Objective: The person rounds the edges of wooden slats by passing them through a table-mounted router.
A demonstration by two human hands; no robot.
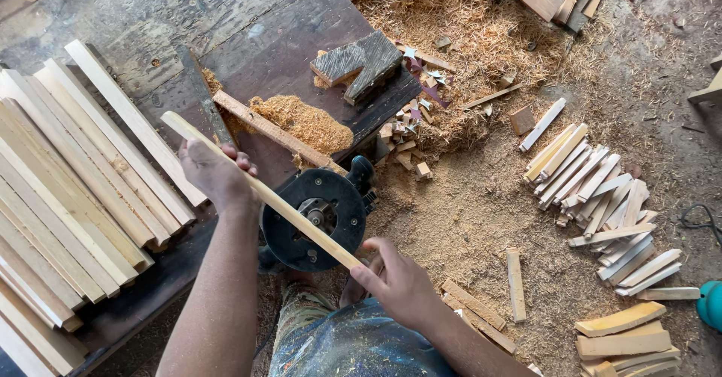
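this is a woodworking shop, rough and floor-level. sawdust and shavings [466,39] cover the ground, cut wooden slats [75,196] are stacked on a dark worn board [248,39], short offcuts [602,196] lie in heaps, and an upturned black router [316,215] sits among them.

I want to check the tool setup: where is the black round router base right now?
In the head view the black round router base sits centre frame at the dark workbench edge, under the long wooden strip held by the left hand and right hand.
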